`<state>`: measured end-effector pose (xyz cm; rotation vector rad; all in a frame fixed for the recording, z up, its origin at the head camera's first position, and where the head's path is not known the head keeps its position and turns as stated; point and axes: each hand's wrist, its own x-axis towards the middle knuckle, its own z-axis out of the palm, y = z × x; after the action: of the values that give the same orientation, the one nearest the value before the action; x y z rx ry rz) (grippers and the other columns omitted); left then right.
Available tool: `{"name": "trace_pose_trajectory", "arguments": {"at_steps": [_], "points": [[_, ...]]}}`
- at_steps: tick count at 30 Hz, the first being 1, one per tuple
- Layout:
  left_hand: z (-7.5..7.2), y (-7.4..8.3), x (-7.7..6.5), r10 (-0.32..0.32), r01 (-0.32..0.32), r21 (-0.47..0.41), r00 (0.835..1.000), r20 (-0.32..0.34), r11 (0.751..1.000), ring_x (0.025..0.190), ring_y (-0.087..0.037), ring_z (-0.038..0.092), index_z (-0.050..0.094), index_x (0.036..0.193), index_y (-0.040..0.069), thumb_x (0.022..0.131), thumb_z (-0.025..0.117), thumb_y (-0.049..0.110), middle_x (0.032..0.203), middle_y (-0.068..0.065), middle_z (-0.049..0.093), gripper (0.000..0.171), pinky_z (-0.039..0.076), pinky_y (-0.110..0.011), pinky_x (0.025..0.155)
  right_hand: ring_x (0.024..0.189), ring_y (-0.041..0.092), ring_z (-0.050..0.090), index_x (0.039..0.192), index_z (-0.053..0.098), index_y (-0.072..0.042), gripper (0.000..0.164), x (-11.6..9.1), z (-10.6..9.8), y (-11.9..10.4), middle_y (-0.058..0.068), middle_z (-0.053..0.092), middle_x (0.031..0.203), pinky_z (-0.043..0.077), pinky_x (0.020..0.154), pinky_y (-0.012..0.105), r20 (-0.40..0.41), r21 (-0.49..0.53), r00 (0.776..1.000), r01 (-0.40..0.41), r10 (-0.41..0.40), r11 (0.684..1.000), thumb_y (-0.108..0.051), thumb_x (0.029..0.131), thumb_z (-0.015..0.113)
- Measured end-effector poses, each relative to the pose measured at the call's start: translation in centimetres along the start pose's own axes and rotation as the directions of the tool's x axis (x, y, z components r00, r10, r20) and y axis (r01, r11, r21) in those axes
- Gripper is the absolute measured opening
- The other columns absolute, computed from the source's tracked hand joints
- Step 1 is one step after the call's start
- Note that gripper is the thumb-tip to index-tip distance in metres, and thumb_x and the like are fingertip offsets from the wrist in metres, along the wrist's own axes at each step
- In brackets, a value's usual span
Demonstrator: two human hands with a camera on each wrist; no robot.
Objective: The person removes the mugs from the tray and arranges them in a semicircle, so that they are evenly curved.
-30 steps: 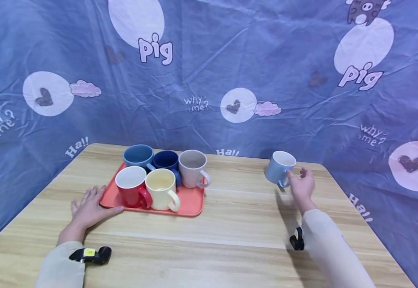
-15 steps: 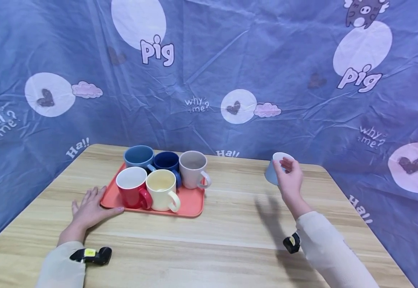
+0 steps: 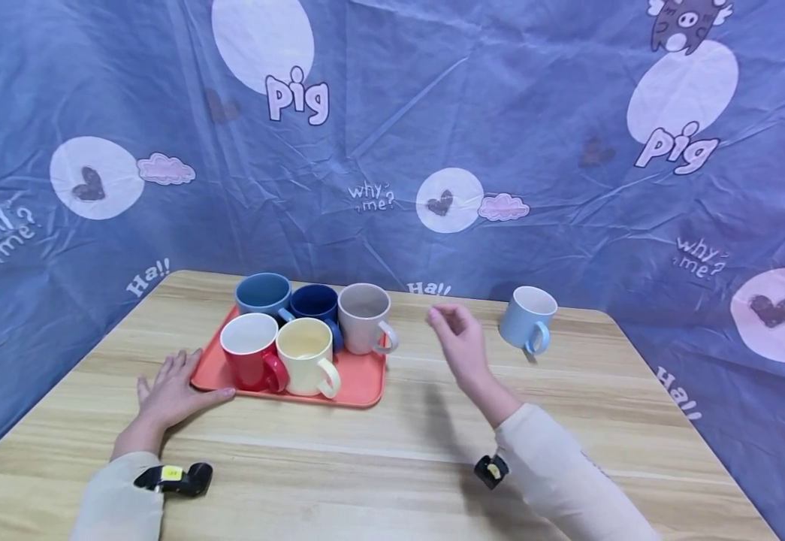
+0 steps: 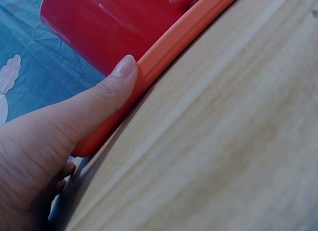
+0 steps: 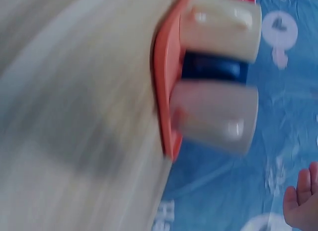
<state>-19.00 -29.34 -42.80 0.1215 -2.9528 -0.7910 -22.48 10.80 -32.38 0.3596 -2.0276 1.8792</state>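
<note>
My left hand point(image 3: 172, 398) rests at the near left corner of an orange-red tray point(image 3: 360, 382), fingers spread along its left side. In the left wrist view the thumb point(image 4: 107, 89) lies against the tray's rim, close to a red mug point(image 4: 114, 30). My right hand point(image 3: 465, 352) is in the air between the tray and a light blue mug point(image 3: 520, 321), fingers loosely bent, nothing in them. That mug stands upright on the table, handle towards me. On the tray stand the red mug, a cream mug point(image 3: 303, 364), a grey mug point(image 3: 360, 327) and two blue ones behind.
A wooden table point(image 3: 338, 473) lies under everything. Close behind it hangs a blue printed cloth point(image 3: 378, 120), which also runs along both sides. The grey mug's handle point(image 3: 387, 338) sticks out over the tray's right edge.
My right hand has let go of the light blue mug's handle and moved left through the air towards the tray. The mug stays at the back right. My left hand has kept its place.
</note>
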Motion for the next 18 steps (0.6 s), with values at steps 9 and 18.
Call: {"name": "trace_pose_trajectory", "arguments": {"at_steps": [9, 18], "points": [[0.0, -0.1, 0.0, 0.004, -0.004, -0.001, 1.0, -0.01, 1.0, 0.12, -0.049, -0.002, 0.018, 0.133, -0.007, 0.06, 0.059, 0.066, 0.132, -0.037, 0.009, 0.112, -0.018, -0.064, 0.082, 0.075, 0.021, 0.058, 0.091, 0.054, 0.012, 0.018, -2.2, 5.7, 0.3, 0.021, 0.059, 0.081, 0.047, 0.072, 0.031, 0.195, 0.064, 0.976, -0.107, 0.093, 0.992, -0.005, 0.084, 0.053], [0.1, -0.2, 0.0, 0.005, -0.005, 0.004, 1.0, -0.014, 1.0, 0.12, -0.049, -0.002, 0.018, 0.133, -0.007, 0.059, 0.059, 0.067, 0.132, -0.037, 0.009, 0.112, -0.018, -0.064, 0.082, 0.07, 0.023, 0.058, 0.085, 0.054, 0.011, 0.027, -3.0, 9.2, 3.0, 0.012, 0.059, 0.071, 0.045, 0.075, 0.041, 0.267, 0.046, 0.935, -0.256, 0.235, 0.966, -0.016, 0.087, 0.051]]}}
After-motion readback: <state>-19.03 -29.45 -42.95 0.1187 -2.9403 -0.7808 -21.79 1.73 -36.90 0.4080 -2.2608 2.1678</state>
